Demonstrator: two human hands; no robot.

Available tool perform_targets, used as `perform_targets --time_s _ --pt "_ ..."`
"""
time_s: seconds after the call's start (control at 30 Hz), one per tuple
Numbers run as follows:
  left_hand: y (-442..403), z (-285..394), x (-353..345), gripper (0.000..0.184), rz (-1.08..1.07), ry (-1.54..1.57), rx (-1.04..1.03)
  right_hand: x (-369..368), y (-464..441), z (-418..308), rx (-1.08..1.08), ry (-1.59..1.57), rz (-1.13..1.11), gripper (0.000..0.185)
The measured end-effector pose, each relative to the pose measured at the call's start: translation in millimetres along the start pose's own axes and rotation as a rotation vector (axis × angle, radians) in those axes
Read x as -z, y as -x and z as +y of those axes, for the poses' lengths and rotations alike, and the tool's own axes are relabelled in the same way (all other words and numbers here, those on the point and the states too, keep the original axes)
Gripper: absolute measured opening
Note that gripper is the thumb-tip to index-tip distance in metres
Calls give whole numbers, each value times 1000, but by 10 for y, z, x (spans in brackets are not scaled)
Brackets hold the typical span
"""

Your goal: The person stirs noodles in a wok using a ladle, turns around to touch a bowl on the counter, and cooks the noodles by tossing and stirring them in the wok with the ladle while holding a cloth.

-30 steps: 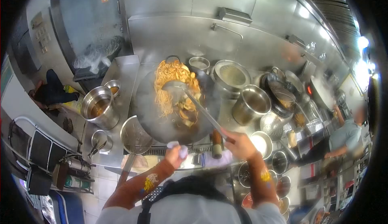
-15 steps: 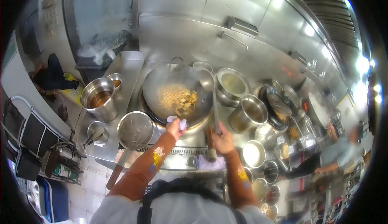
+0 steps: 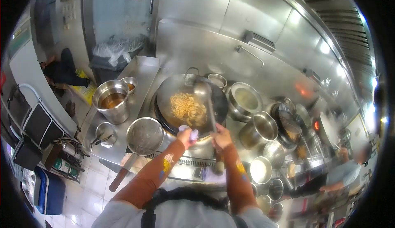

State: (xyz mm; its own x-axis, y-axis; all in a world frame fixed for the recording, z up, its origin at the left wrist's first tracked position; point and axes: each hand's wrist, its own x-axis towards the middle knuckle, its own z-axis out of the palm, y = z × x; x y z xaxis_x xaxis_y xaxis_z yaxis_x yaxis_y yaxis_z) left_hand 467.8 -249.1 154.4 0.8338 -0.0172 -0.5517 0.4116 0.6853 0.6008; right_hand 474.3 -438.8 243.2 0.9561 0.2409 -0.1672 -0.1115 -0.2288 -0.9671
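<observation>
My left hand (image 3: 186, 138) is closed on a pale purple cloth (image 3: 194, 135) at the near rim of a large wok (image 3: 164, 100). Inside the wok, noodles (image 3: 184, 104) are heaped, with browned slices (image 3: 199, 117) on their right side. Wrapped round the handle of a long metal ladle (image 3: 211, 110), my right hand (image 3: 222, 137) sits just right of the left one. The ladle's bowl is over the far right part of the wok, beyond the noodles; whether it touches the wok, I cannot tell. The wooden end of its handle hangs below my right hand.
Left of the wok lie a mesh strainer (image 3: 145, 136) and a steel pot of brown liquid (image 3: 111, 100). To the right stand steel pots (image 3: 259, 129) and a bowl of white liquid (image 3: 260, 169). A co-worker (image 3: 341, 172) is at the far right near another wok (image 3: 328, 131).
The ladle's bowl has come in over the wok from its right side, and my right hand has moved nearer my left. The noodles have shifted into a tighter heap. The view has turned slightly.
</observation>
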Motion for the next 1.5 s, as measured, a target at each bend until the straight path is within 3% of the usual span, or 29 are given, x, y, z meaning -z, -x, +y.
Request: perform_targets --time_s 0.13,0.23,0.3,0.4,0.5,0.53,0.6,0.67,0.7,0.77,0.8,0.83,0.9,0.97,1.0,1.03,1.07,1.1,1.17,1.23,1.3,1.37,1.5 --pt "0 -10 11 27 9 -2 -28 -149 117 -170 81 369 -206 61" --pt "-15 -38 37 27 -24 17 -19 181 413 105 785 820 -164 61" --pt "-56 -34 32 27 -37 23 -4 450 854 -278 230 966 -303 66" --pt "-128 -29 26 26 -25 33 14 870 1059 -63 435 1102 -176 69" --pt "-67 -141 -10 25 25 106 -17 671 1280 -102 372 1245 -29 69" --pt "16 -215 -32 24 62 151 -28 703 1372 -144 436 1103 -66 63" --pt "196 -269 44 20 47 232 -3 827 1772 -688 216 898 -225 59" --pt "711 -150 52 19 -96 153 79 1225 2082 -814 356 744 -322 56" --pt "923 -81 52 20 -178 80 128 1313 2117 -925 291 759 -353 57" --pt "1136 36 -120 22 -56 112 152 1381 2218 -1077 110 762 -427 57" --pt "1029 116 -151 26 -91 153 210 1289 2151 -1067 140 819 -406 57" --pt "915 115 -211 27 -55 164 93 1145 1982 -1065 187 885 -377 57" --pt "871 45 -214 26 -46 179 70 878 1673 -1000 278 970 -331 57" --pt "643 -406 181 24 -194 183 41 768 1395 -617 385 965 -248 60" --pt "734 -530 245 19 -26 160 99 738 1430 -596 381 1008 -222 61" --pt "783 -696 388 18 -44 235 108 703 1476 -560 371 1050 -199 62" --pt "859 -839 567 15 -100 313 164 693 1502 -542 358 1093 -181 62" --pt "725 -976 894 14 -323 369 301 745 1569 -678 347 1038 -247 62" --pt "1412 -518 328 19 -215 47 186 924 1762 -1086 331 928 -389 62" --pt "1365 -178 72 22 -164 255 212 1066 1662 -1161 246 978 -461 62" --pt "1131 213 -179 25 -157 239 201 951 1439 -1038 316 1054 -380 61" --pt "870 8 -72 23 -99 240 41 734 1199 -735 309 1081 -311 59" --pt "705 -794 581 12 -147 282 162 611 1329 -637 356 1131 -183 57"
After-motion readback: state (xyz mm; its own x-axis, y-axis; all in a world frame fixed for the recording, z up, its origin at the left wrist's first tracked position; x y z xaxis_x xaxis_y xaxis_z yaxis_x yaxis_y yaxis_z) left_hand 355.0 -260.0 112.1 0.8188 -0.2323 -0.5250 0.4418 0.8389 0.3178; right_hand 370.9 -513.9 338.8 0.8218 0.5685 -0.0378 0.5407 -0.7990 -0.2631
